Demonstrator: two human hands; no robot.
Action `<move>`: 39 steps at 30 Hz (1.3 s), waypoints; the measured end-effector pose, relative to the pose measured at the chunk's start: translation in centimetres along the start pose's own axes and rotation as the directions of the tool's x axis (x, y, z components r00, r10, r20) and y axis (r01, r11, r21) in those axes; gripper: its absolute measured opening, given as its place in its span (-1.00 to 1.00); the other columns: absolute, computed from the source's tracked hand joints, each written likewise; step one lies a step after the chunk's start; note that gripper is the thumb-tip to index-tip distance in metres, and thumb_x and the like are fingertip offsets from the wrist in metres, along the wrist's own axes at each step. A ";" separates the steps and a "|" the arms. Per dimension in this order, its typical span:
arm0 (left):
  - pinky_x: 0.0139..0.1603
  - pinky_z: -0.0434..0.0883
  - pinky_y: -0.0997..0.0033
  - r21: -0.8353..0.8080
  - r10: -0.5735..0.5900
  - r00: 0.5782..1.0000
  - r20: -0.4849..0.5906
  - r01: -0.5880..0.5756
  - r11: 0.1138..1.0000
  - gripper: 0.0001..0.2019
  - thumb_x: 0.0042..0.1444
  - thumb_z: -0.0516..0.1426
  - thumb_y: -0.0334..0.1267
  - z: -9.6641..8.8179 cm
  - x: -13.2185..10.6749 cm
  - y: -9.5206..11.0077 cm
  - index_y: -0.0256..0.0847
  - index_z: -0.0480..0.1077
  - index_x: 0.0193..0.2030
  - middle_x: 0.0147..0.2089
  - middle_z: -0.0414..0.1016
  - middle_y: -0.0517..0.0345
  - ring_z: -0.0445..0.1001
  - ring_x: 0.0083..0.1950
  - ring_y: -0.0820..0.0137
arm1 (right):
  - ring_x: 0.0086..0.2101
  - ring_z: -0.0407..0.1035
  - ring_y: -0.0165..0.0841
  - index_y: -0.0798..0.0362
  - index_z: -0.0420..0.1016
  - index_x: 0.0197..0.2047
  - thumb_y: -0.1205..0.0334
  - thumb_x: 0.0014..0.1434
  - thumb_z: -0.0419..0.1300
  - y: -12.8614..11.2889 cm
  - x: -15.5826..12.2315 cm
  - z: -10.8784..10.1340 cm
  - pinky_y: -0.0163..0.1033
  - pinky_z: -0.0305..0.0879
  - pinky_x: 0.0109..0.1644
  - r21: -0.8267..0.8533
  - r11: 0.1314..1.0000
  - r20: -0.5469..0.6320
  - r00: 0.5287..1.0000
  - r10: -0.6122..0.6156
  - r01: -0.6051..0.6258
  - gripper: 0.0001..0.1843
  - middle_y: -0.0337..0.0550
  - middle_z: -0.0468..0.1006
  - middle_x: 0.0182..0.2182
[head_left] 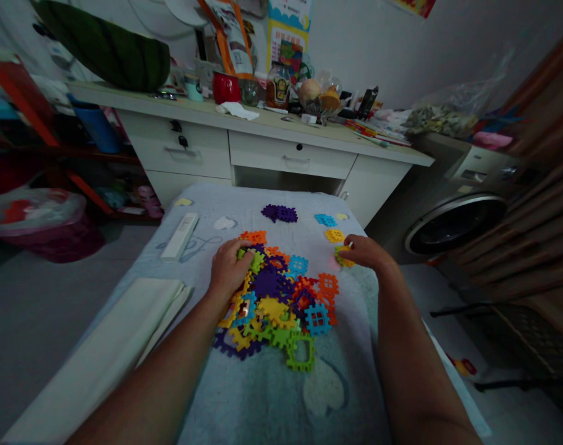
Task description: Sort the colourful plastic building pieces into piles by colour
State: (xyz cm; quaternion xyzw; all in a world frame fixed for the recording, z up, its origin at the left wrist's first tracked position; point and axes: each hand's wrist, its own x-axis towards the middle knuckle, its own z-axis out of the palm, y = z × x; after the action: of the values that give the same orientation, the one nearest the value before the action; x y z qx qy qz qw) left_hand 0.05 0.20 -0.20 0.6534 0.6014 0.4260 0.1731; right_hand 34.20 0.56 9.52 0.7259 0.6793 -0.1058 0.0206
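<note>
A heap of flat plastic interlocking tiles (267, 281) with notched edges, in purple, yellow, green, blue, orange and red, lies on a cloth-covered table. My left hand (229, 267) rests at the heap's left edge, thumb and fingers closed on a green interlocking tile (257, 262). On the right, my right hand (368, 252) has bent fingertips on a yellow-green interlocking tile (343, 257), partly hidden by them. Just beyond it lie a yellow tile (335, 235) and a blue tile (326, 220). Purple tiles (280, 214) sit apart near the far edge.
A narrow white box (180, 237) and a folded white cloth (137, 309) lie at the left of the table. Behind stands a white drawer cabinet (290, 151) with a jar (278, 86) and clutter on top. A washing machine (448, 198) is at right, a pink bin (54, 228) at left.
</note>
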 end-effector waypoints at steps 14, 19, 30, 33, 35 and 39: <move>0.19 0.31 0.18 0.002 -0.004 1.000 0.001 0.004 1.000 -0.70 0.07 0.07 -0.12 0.0 0.0 0.0 -0.14 0.51 -0.13 -0.04 0.55 0.07 0.45 0.06 0.21 | -0.24 0.48 -0.27 0.12 0.48 0.01 0.18 0.06 0.30 3.4 -0.9 -0.4 -0.28 0.32 -0.23 -0.011 0.999 0.099 0.994 0.046 -0.045 -0.58 0.04 0.57 -0.12; 0.18 0.32 0.18 -0.016 -0.005 1.000 -0.001 0.005 1.000 -0.70 0.06 0.07 -0.10 0.1 0.0 -0.1 -0.13 0.51 -0.13 -0.04 0.55 0.08 0.44 0.07 0.21 | -0.19 0.47 -0.23 0.11 0.45 0.05 0.15 0.03 0.33 2.8 -2.6 0.0 -0.26 0.30 -0.21 -0.050 0.998 0.114 0.992 0.048 -0.043 -0.49 0.04 0.57 -0.12; 0.16 0.34 0.15 -0.018 -0.019 1.000 0.010 0.019 1.000 -0.70 0.07 0.07 -0.10 -0.1 0.0 0.3 -0.13 0.51 -0.14 -0.03 0.55 0.05 0.45 0.07 0.18 | -0.21 0.44 -0.25 0.11 0.45 -0.01 0.10 0.06 0.26 3.7 -4.6 2.9 -0.26 0.26 -0.20 -0.020 1.000 0.018 1.000 0.022 -0.022 -0.56 0.01 0.56 -0.13; 0.17 0.33 0.14 -0.013 -0.018 1.000 0.008 0.018 1.000 -0.71 0.07 0.07 -0.12 -0.1 0.0 0.3 -0.13 0.50 -0.15 -0.02 0.55 0.05 0.46 0.07 0.18 | -0.19 0.44 -0.24 0.12 0.44 0.02 0.08 0.09 0.25 3.4 -3.5 1.8 -0.24 0.28 -0.14 -0.011 1.000 -0.099 0.995 -0.002 0.001 -0.54 0.04 0.54 -0.12; 0.18 0.33 0.15 -0.011 -0.014 1.000 0.006 0.014 1.000 -0.71 0.06 0.07 -0.13 -0.1 0.0 0.2 -0.12 0.50 -0.15 -0.02 0.55 0.06 0.46 0.07 0.19 | -0.16 0.43 -0.23 0.13 0.43 0.05 0.08 0.11 0.23 3.0 -2.0 1.0 -0.23 0.29 -0.10 -0.001 1.000 -0.181 0.983 -0.016 0.016 -0.53 0.06 0.53 -0.10; 0.17 0.34 0.17 -0.018 0.001 1.000 0.005 -0.001 1.000 -0.70 0.07 0.06 -0.10 0.1 0.1 -0.2 -0.13 0.50 -0.14 -0.03 0.55 0.07 0.45 0.07 0.20 | -0.11 0.43 -0.23 0.15 0.41 0.11 0.09 0.14 0.21 1.9 2.0 0.2 -0.24 0.29 -0.01 -0.002 1.000 -0.268 0.963 -0.016 0.016 -0.49 0.09 0.51 -0.05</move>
State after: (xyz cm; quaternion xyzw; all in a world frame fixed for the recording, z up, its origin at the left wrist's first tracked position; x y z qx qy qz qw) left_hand -0.06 0.32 -0.38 0.6534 0.5967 0.4297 0.1802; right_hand 36.17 2.38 8.69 0.7282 0.6815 -0.0068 -0.0726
